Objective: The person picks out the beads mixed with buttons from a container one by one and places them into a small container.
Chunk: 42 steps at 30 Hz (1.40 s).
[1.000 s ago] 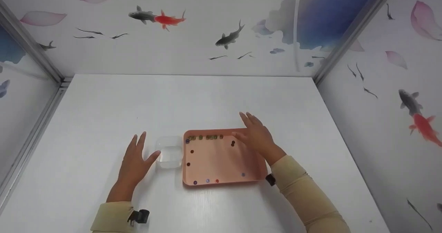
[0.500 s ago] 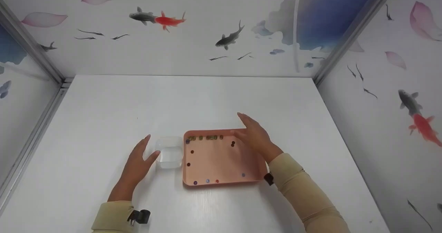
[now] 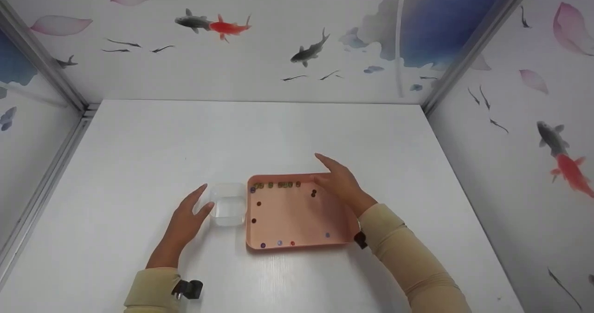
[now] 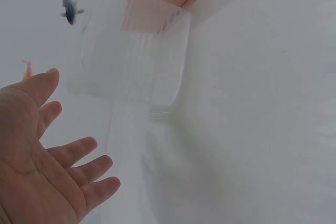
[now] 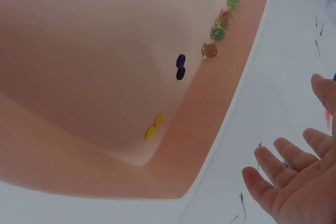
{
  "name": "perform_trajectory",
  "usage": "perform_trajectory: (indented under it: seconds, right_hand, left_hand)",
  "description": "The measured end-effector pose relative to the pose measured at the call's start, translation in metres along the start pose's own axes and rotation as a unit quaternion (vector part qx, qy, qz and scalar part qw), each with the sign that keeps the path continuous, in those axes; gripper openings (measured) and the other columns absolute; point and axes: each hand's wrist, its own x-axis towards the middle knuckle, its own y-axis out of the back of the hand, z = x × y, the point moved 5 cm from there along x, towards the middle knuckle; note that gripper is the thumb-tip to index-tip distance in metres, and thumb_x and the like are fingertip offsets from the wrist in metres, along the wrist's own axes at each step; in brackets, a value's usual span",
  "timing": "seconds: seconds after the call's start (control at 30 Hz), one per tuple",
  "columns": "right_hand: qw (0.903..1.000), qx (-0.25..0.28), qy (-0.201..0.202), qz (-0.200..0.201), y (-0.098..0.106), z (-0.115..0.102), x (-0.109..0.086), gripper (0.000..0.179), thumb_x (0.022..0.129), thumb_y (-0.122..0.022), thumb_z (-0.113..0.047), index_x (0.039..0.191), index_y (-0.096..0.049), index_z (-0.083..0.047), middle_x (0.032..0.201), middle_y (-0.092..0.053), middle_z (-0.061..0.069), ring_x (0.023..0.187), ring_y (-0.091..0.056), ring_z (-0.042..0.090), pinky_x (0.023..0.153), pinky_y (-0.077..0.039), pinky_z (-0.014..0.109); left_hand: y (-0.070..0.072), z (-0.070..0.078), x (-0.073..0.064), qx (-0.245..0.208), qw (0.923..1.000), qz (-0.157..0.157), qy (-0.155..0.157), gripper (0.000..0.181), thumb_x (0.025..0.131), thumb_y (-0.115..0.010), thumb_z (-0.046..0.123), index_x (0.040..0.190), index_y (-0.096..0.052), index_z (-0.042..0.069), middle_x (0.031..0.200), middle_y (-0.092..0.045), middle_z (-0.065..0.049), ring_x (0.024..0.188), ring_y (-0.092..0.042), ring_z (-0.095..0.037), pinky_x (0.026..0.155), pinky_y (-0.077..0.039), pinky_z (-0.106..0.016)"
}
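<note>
Looking from the head: we saw the left hand [image 3: 185, 221] just left of the clear box [image 3: 229, 209], thumb and fingers wide apart, holding nothing.
Right hand [image 3: 342, 183]: we saw it covering part of the pink tray [image 3: 292, 215] at the far right corner, thumb and fingers wide apart.
Tray: it lay on the white table [image 3: 264, 139], right of the box; several marbles [image 3: 271, 185] lined its far side.
Left wrist: we saw a gap between the spread hand and the box, with part of the tray showing through the plastic.
Right wrist: we found the fingers spread and bare outside the rim, two dark discs [image 5: 180, 61] and two yellow discs [image 5: 150, 132] inside.
</note>
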Motion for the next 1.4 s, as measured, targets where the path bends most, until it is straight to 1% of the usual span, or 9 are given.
perform_trajectory:
  seconds: [0.2,0.33,0.5,0.73,0.87,0.97,1.07,1.23,1.4]
  right_hand:
    - [0.9998,0.016,0.01,0.002,-0.002,0.0,0.001,0.066,0.092,-0.067,-0.032,0.15,-0.037,-0.025,0.153,-0.038,0.004,0.141,-0.034,0.027,0.115,-0.031,0.048]
    - [0.9992,0.028,0.029,0.005,-0.003,-0.001,0.0,0.065,0.092,-0.068,-0.027,0.149,-0.039,-0.021,0.151,-0.042,0.007,0.137,-0.041,0.028,0.111,-0.037,0.049]
    - [0.9978,0.033,0.057,0.013,-0.004,0.0,0.0,0.062,0.092,-0.068,-0.021,0.148,-0.041,-0.017,0.148,-0.044,0.009,0.135,-0.044,0.029,0.107,-0.042,0.047]
    - [0.9971,0.037,0.065,0.014,-0.006,0.001,0.001,0.06,0.093,-0.066,-0.022,0.148,-0.042,-0.016,0.147,-0.046,0.011,0.134,-0.044,0.031,0.106,-0.043,0.048]
    - [0.9955,0.045,0.081,0.018,-0.008,0.001,0.001,0.059,0.093,-0.066,-0.026,0.146,-0.044,-0.013,0.146,-0.047,0.012,0.133,-0.045,0.032,0.107,-0.042,0.049]
    - [0.9932,0.054,0.1,0.023,-0.009,0.0,0.0,0.059,0.093,-0.067,-0.026,0.145,-0.045,-0.009,0.144,-0.049,0.015,0.131,-0.047,0.034,0.106,-0.042,0.05]
    - [0.9913,0.066,0.111,0.026,-0.01,0.0,-0.001,0.058,0.092,-0.068,-0.023,0.143,-0.047,-0.007,0.143,-0.05,0.016,0.131,-0.047,0.035,0.107,-0.042,0.05]
    - [0.9916,0.08,0.099,0.021,-0.011,0.002,0.0,0.059,0.091,-0.069,-0.026,0.143,-0.048,-0.009,0.142,-0.051,0.015,0.132,-0.047,0.034,0.108,-0.041,0.048]
    - [0.9944,0.063,0.083,0.016,-0.014,0.005,0.001,0.059,0.09,-0.069,-0.028,0.143,-0.048,-0.01,0.139,-0.054,0.015,0.131,-0.047,0.035,0.107,-0.042,0.048]
  left_hand:
    - [0.0,-0.001,0.0,-0.004,1.0,-0.002,0.003,0.059,0.103,-0.044,0.035,0.155,-0.022,0.017,0.16,-0.018,-0.017,0.146,-0.012,-0.041,0.117,-0.013,-0.058]
    - [0.0,-0.002,0.0,-0.008,0.9999,-0.005,0.003,0.058,0.104,-0.044,0.035,0.155,-0.022,0.017,0.16,-0.017,-0.017,0.146,-0.012,-0.041,0.117,-0.013,-0.059]
    - [-0.001,-0.004,0.001,-0.005,1.0,-0.007,0.003,0.057,0.104,-0.044,0.034,0.154,-0.023,0.017,0.159,-0.018,-0.018,0.145,-0.012,-0.042,0.116,-0.014,-0.061]
    - [-0.001,-0.004,0.002,0.004,1.0,-0.006,-0.001,0.055,0.104,-0.043,0.032,0.154,-0.025,0.016,0.159,-0.019,-0.018,0.145,-0.014,-0.042,0.117,-0.014,-0.06]
    - [-0.001,-0.003,0.002,0.008,0.9999,-0.004,-0.005,0.054,0.105,-0.042,0.031,0.153,-0.026,0.015,0.159,-0.02,-0.019,0.145,-0.014,-0.042,0.117,-0.014,-0.059]
    - [-0.002,-0.002,0.002,0.012,0.9999,-0.002,-0.004,0.054,0.105,-0.042,0.032,0.153,-0.027,0.015,0.158,-0.02,-0.018,0.145,-0.014,-0.041,0.117,-0.014,-0.059]
    - [-0.003,-0.002,0.001,0.014,0.9999,-0.001,0.001,0.053,0.105,-0.041,0.033,0.153,-0.028,0.015,0.159,-0.02,-0.018,0.145,-0.014,-0.041,0.117,-0.014,-0.059]
    - [-0.004,-0.001,0.0,0.01,1.0,-0.002,0.001,0.052,0.105,-0.04,0.032,0.152,-0.03,0.015,0.158,-0.021,-0.018,0.145,-0.014,-0.041,0.117,-0.014,-0.058]
    - [-0.005,-0.001,-0.001,0.009,0.9999,-0.007,-0.005,0.051,0.105,-0.04,0.03,0.152,-0.03,0.013,0.158,-0.021,-0.02,0.145,-0.014,-0.042,0.117,-0.014,-0.058]
